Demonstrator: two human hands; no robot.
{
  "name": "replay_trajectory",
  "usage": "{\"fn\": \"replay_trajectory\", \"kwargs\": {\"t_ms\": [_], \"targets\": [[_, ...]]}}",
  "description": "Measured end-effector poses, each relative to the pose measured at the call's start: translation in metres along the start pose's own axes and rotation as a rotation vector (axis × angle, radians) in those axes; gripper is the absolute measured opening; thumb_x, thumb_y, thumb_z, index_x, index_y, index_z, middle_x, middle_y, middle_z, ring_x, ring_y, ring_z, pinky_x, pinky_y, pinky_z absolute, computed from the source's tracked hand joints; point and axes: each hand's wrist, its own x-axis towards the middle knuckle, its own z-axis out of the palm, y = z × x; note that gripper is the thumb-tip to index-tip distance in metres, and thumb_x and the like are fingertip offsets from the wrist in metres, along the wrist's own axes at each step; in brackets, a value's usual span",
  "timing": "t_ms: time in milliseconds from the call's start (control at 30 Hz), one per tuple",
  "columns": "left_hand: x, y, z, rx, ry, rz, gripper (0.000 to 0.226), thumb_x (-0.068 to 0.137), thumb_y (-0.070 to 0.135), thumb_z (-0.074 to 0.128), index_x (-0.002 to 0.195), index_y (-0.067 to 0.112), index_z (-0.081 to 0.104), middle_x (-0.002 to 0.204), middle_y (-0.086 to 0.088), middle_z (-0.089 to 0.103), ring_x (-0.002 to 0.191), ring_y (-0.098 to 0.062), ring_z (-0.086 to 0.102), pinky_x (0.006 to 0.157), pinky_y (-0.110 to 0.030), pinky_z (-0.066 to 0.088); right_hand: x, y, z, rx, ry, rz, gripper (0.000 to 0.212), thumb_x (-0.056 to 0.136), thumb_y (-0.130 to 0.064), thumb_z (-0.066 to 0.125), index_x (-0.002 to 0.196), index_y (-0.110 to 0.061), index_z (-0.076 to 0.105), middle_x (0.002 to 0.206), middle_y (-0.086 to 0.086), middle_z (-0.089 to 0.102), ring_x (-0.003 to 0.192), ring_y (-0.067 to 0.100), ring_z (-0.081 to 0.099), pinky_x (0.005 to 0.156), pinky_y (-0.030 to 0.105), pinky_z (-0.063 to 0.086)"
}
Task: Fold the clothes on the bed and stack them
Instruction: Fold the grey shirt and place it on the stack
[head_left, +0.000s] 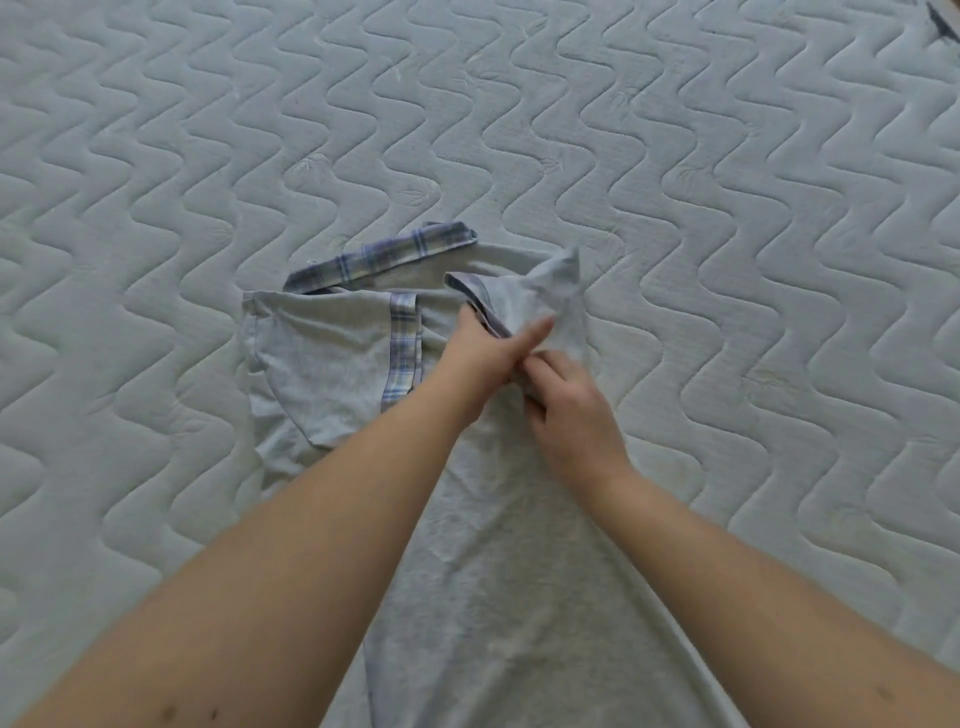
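Head view: both hands on grey shirt, mid-fold.

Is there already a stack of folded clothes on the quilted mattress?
No: only one grey shirt with plaid trim lies spread on the quilted mattress, with the left hand and right hand both working on it.

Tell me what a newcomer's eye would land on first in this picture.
First, the two bare forearms reaching in from the bottom, meeting at the centre where the left hand and right hand work the fabric of a grey shirt. Its plaid trim stands out, and the wavy-quilted mattress fills everything else.
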Motion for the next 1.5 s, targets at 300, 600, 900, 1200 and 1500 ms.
{"fn": "replay_trajectory", "kwargs": {"t_ms": [300, 600, 900, 1200, 1500], "targets": [[0.005, -0.010, -0.034, -0.044, 0.212, 0.170, 0.033, 0.090, 0.007, 0.059, 0.117, 0.026, 0.057, 0.104, 0.002, 0.068, 0.095, -0.016, 0.067, 0.085, -0.035, 0.056, -0.026, 0.011, 0.018, -0.289, -0.097, 0.307, 0.073, 0.085, -0.028, 0.067, 0.149, -0.024, 0.033, 0.148, 0.000, 0.039, 0.133, 0.025, 0.036, 0.110, 0.043, 0.026], [-0.026, -0.051, -0.069, -0.124, 0.355, 0.115, 0.005, 0.089, 0.016, 0.068, 0.094, 0.018, 0.068, 0.088, -0.002, 0.074, 0.083, -0.016, 0.071, 0.080, -0.042, 0.058, -0.017, 0.000, 0.045, -0.495, -0.374, 0.247, 0.093, 0.087, -0.030, 0.061, 0.154, -0.036, -0.002, 0.163, -0.007, -0.004, 0.149, 0.021, -0.003, 0.119, 0.050, -0.002], [-0.011, -0.048, -0.084, 0.395, 0.642, 0.257, 0.032, 0.088, 0.043, 0.064, 0.100, 0.019, 0.046, 0.098, 0.000, 0.050, 0.088, -0.018, 0.052, 0.078, -0.034, 0.046, -0.022, 0.015, 0.049, -0.508, -0.469, 0.158, 0.076, 0.090, -0.032, 0.048, 0.155, -0.033, 0.008, 0.164, -0.004, -0.007, 0.149, 0.019, -0.007, 0.120, 0.042, -0.010], [0.074, 0.020, -0.018, 1.367, 0.187, 0.389, 0.075, 0.086, 0.076, 0.036, 0.126, 0.016, 0.054, 0.128, -0.008, 0.056, 0.122, -0.028, 0.046, 0.098, -0.041, 0.033, -0.026, 0.017, 0.041, -0.501, -0.349, 0.173, 0.066, 0.093, -0.012, 0.040, 0.155, -0.013, 0.016, 0.161, 0.008, 0.019, 0.147, 0.026, 0.020, 0.120, 0.038, 0.013], [0.098, 0.049, -0.001, 0.798, -0.127, 0.161, 0.012, 0.091, 0.017, 0.059, 0.095, 0.015, 0.070, 0.090, -0.002, 0.064, 0.087, -0.014, 0.053, 0.061, -0.016, 0.038, -0.038, 0.022, 0.039, -0.524, -0.172, 0.190, 0.067, 0.071, -0.010, 0.071, 0.136, -0.007, 0.056, 0.136, 0.013, 0.058, 0.124, 0.030, 0.057, 0.104, 0.044, 0.044]]}}
